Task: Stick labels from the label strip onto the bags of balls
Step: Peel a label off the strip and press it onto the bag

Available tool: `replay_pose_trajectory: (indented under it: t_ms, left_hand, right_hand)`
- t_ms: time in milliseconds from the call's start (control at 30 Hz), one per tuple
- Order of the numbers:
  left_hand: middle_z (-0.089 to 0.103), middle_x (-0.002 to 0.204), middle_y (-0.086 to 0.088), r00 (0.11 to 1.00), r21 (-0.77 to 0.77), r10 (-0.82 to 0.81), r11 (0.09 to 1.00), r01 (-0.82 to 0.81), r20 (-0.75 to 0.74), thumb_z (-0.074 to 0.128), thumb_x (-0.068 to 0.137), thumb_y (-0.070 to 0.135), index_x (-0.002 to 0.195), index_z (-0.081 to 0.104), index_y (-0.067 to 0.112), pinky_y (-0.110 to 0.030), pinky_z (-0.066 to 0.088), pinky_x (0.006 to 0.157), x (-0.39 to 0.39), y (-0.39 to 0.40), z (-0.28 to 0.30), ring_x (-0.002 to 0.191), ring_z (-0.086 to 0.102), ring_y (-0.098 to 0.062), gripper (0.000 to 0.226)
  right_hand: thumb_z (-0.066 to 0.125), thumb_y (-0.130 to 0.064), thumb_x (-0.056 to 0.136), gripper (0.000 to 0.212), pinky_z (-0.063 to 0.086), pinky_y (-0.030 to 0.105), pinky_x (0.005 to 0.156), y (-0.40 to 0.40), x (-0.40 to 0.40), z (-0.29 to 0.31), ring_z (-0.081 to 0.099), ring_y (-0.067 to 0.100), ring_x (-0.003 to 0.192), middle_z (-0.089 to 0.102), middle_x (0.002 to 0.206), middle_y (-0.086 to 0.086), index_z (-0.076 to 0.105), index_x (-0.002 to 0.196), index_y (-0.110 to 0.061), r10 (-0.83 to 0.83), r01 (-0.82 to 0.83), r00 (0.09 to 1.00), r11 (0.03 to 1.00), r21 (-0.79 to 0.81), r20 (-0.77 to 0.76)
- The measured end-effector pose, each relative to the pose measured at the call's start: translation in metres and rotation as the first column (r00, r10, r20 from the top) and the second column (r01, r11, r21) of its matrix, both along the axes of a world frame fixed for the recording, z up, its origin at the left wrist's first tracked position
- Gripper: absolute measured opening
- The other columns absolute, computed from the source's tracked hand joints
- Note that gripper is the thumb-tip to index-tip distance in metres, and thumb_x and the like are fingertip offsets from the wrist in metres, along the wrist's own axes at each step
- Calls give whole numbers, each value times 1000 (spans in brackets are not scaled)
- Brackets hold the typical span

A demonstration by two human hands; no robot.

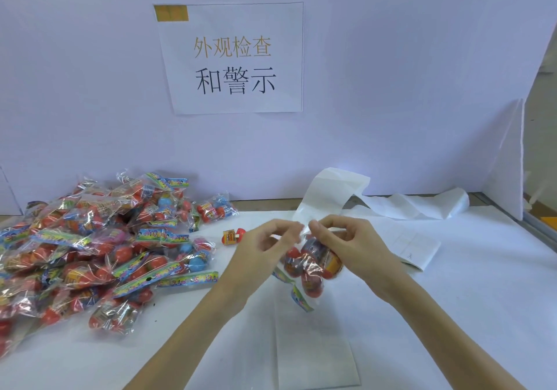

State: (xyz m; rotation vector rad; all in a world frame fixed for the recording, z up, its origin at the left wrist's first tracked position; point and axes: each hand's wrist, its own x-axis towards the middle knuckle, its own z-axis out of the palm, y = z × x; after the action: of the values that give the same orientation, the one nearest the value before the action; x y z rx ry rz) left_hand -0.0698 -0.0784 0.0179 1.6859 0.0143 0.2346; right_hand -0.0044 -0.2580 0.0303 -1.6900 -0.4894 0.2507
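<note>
— White table covering [452,314] is seen under everything; what is backed against it?
— A pale partition wall [391,88], on which a printed paper sign [235,58] is hung.
— And on the left?
— A heap of bags of balls [90,245] is spread there; a loose ball [232,236] is seen just beside it.
— The label strip [328,193]?
— It is curled up behind the hands.
— The hands?
— One bag of balls [310,266] is gripped by the right hand [349,245], above the table. A small clear piece is pinched by the left hand [265,248] at the bag's top.
</note>
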Motion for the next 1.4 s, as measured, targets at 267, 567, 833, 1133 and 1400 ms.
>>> replay_pose_trajectory:
  t_ms: [267,567,833,1133,1400]
  left_hand:
    - [78,89,-5,954,-288,300,911,-294,-26,77,92,20,84,80,21,-31,57,71,4,5,-6,79,71,-16,9]
    - [70,88,-6,994,-612,89,784,-104,-56,75,81,18,85,75,13,-29,56,77,2,-1,5,76,63,-16,7]
    - [73,90,-11,986,-673,164,725,-144,-34,63,98,5,95,66,4,-24,60,77,5,-1,-1,82,73,-19,4]
    - [75,96,-6,988,-358,64,927,-112,-142,74,79,48,100,74,14,-28,56,63,0,1,5,81,71,-18,40]
    - [75,93,-7,990,-448,127,883,-140,-59,79,78,36,78,74,23,-30,54,75,-1,0,5,78,67,-18,14]
  right_hand:
    - [67,-39,99,30,58,27,76,-1,1,0,73,17,88,81,100,5,73,119,-17,72,-74,997,993,92,30]
    - [72,-41,86,37,51,33,91,-6,8,0,64,21,95,77,111,18,83,111,-16,68,-21,986,957,290,-153]
    - [81,-29,89,38,63,32,85,-6,10,-2,77,28,99,80,103,11,68,122,-13,134,-124,987,986,116,-84]
    - [72,-23,99,25,60,32,88,-22,16,1,73,26,110,77,117,10,72,123,-17,378,-377,925,926,39,-44]
    - [62,-60,87,59,35,36,69,-11,15,0,41,19,65,47,67,6,66,75,-2,-19,14,994,999,43,111]
